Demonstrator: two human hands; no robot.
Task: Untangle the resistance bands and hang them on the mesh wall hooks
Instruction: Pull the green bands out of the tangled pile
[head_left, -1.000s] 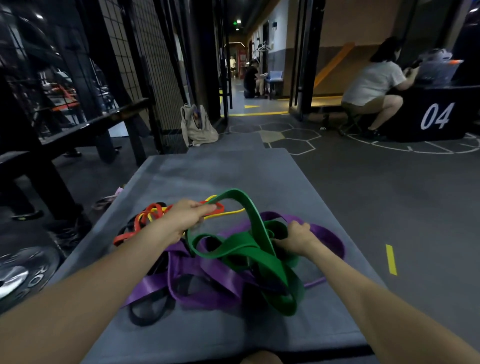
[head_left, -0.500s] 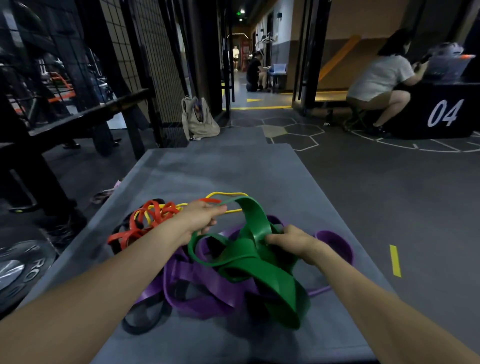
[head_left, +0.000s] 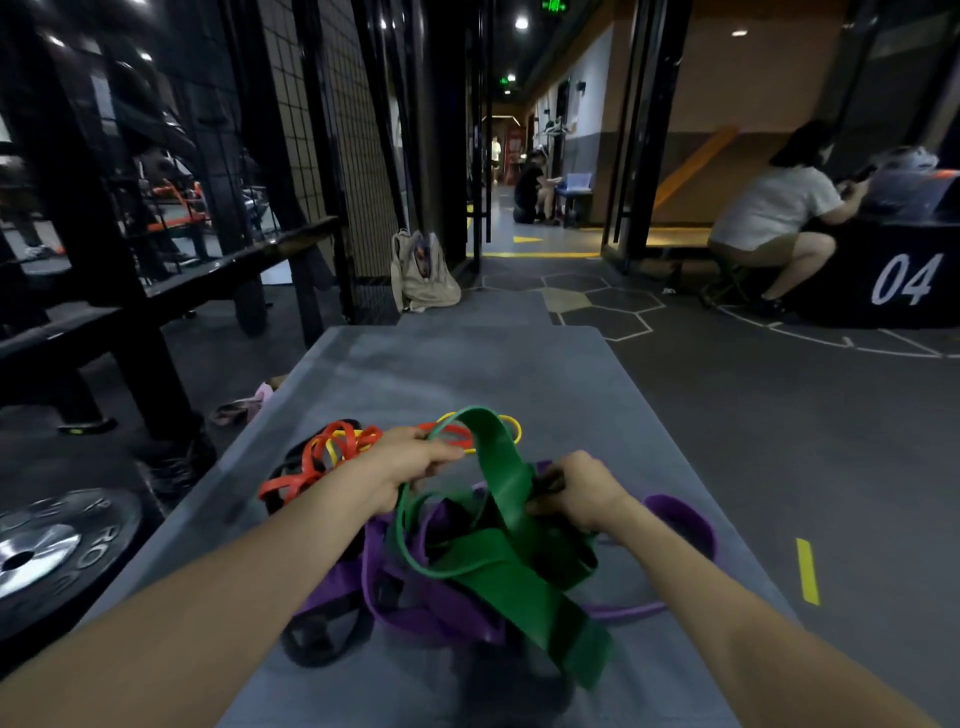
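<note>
**Both hands in the tangle of bands on the grey mat**

Head view: a knot of resistance bands lies on a grey mat in the lower centre of the frame. The left hand has its fingers curled round the wide green band where the band's loop arches up, just below centre. The right hand grips a dark strip beside the same green band; which band that strip belongs to cannot be told. Beneath the green one lie the purple bands, and a black band sticks out at the lower left of the pile. The thin red band and yellow band sit on the far, upper-left side of the heap. A black mesh wall stands at the upper left of the frame, well apart from the bands. A beige bag leans at its foot. A weight plate lies at the left edge.
</note>
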